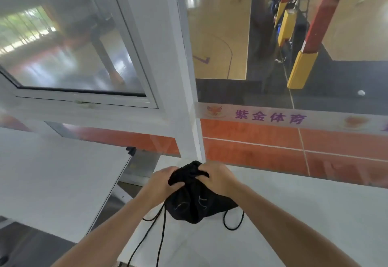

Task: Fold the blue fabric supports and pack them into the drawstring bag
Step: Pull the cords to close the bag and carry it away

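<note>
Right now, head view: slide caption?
Left hand and right hand grip the bunched top of the black drawstring bag on the white ledge, cords trailing.

Both bare forearms are stretched forward and angled inward toward the soft black fabric drawstring bag [195, 205]. Its gathered mouth is gripped on the left by the left hand [162, 179] and on the right by the right hand [218, 179], fingers curled.

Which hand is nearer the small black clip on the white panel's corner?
Left. The left hand grips the neck of the drawstring bag below-right of the black clip; the right hand grips the neck's other side, farther away.
</note>
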`<action>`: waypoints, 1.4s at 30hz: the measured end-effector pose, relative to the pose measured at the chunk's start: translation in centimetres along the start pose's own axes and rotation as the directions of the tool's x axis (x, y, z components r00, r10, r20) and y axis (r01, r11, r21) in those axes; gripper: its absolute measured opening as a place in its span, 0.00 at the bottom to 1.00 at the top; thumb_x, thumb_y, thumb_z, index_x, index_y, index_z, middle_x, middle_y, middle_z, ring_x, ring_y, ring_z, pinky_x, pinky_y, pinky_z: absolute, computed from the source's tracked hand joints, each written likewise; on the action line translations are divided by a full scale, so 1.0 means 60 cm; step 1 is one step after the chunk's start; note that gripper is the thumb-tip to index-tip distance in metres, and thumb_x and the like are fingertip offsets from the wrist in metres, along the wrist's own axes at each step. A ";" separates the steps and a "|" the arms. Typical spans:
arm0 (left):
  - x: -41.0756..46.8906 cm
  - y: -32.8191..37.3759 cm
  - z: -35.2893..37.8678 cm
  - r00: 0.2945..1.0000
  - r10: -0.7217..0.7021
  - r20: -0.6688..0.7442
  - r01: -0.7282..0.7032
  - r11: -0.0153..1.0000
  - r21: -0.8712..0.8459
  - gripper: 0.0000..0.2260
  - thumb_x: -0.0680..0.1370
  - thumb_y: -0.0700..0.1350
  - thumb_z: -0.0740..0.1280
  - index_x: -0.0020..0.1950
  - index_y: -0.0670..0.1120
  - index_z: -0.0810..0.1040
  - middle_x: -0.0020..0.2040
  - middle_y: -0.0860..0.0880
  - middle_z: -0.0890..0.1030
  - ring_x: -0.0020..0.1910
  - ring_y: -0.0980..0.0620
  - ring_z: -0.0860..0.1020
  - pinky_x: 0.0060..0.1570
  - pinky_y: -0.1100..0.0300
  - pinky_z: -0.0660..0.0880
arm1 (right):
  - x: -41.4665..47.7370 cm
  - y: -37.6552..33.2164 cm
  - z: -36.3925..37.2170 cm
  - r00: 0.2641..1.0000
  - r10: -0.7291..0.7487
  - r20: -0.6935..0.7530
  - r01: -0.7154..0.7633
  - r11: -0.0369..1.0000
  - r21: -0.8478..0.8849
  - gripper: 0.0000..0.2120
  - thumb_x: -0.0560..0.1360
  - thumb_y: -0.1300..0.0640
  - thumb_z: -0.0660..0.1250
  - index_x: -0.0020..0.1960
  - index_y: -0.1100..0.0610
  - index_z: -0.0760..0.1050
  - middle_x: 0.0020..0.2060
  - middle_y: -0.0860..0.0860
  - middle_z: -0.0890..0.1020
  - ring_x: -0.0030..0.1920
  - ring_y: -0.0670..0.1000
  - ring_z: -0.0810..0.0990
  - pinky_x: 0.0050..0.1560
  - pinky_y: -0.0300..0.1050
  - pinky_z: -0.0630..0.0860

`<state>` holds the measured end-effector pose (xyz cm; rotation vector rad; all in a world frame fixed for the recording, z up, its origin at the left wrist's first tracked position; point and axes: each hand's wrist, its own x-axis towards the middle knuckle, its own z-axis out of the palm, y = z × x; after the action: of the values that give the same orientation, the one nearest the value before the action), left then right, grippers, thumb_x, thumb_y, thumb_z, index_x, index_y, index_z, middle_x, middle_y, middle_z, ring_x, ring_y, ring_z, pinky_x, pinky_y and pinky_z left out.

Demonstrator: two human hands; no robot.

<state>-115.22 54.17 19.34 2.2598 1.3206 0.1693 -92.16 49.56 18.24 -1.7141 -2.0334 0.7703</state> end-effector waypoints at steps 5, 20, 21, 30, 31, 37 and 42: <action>0.003 0.044 0.011 0.982 0.190 0.016 -0.191 0.981 0.035 0.11 0.79 0.53 0.66 0.62 0.59 0.76 0.50 0.61 0.82 0.49 0.58 0.80 0.49 0.61 0.76 | -0.090 -0.024 -0.048 0.985 0.113 -0.128 -0.122 0.991 -0.063 0.07 0.80 0.50 0.64 0.49 0.52 0.79 0.46 0.48 0.83 0.45 0.53 0.79 0.47 0.51 0.79; -0.091 0.502 0.111 0.463 0.827 0.320 -0.876 0.481 0.025 0.14 0.78 0.44 0.61 0.63 0.53 0.72 0.38 0.51 0.81 0.33 0.55 0.78 0.38 0.55 0.77 | -0.661 -0.057 -0.161 0.549 0.562 -0.619 -0.667 0.741 0.082 0.08 0.74 0.52 0.63 0.42 0.52 0.81 0.36 0.45 0.82 0.39 0.49 0.78 0.46 0.50 0.78; -0.112 0.535 0.133 0.431 0.832 0.348 -0.890 0.456 0.012 0.13 0.78 0.44 0.60 0.63 0.53 0.72 0.37 0.49 0.81 0.33 0.54 0.78 0.38 0.53 0.78 | -0.707 -0.062 -0.158 0.512 0.588 -0.627 -0.696 0.711 0.098 0.08 0.74 0.52 0.63 0.40 0.52 0.79 0.34 0.44 0.80 0.38 0.50 0.78 0.46 0.51 0.78; -0.417 0.816 0.380 0.298 0.873 0.386 -0.869 0.416 -0.270 0.04 0.77 0.49 0.70 0.44 0.50 0.79 0.35 0.54 0.77 0.35 0.58 0.75 0.33 0.68 0.65 | -1.177 -0.115 -0.088 0.201 0.688 -0.698 -0.835 0.492 0.245 0.08 0.76 0.55 0.65 0.37 0.52 0.73 0.33 0.44 0.74 0.39 0.51 0.73 0.41 0.48 0.72; -0.459 0.845 0.410 0.262 0.880 0.397 -0.880 0.386 -0.278 0.06 0.78 0.48 0.70 0.43 0.49 0.78 0.35 0.53 0.77 0.35 0.56 0.75 0.33 0.67 0.65 | -1.233 -0.124 -0.073 0.169 0.702 -0.692 -0.853 0.456 0.254 0.11 0.75 0.55 0.65 0.35 0.49 0.70 0.32 0.43 0.73 0.38 0.51 0.73 0.41 0.48 0.72; -0.737 1.029 0.553 0.025 0.924 0.381 -0.916 0.174 -0.362 0.06 0.78 0.47 0.67 0.41 0.50 0.78 0.36 0.54 0.79 0.36 0.57 0.77 0.34 0.65 0.68 | -1.567 -0.187 0.010 -0.077 0.744 -0.664 -0.904 0.229 0.361 0.05 0.73 0.49 0.64 0.39 0.47 0.73 0.40 0.47 0.77 0.44 0.55 0.78 0.46 0.55 0.78; -0.951 1.170 0.659 -0.185 0.918 0.352 -0.913 -0.028 -0.407 0.11 0.75 0.53 0.62 0.47 0.50 0.81 0.40 0.55 0.82 0.40 0.56 0.79 0.41 0.56 0.76 | -1.788 -0.264 0.081 -0.309 0.654 -0.690 -0.894 0.048 0.445 0.11 0.77 0.50 0.66 0.54 0.54 0.82 0.48 0.51 0.80 0.49 0.56 0.80 0.49 0.52 0.78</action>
<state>-76.17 -36.13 27.87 2.4310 -0.9713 -0.0202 -86.86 -58.07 31.26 -2.8092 0.1259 -0.2450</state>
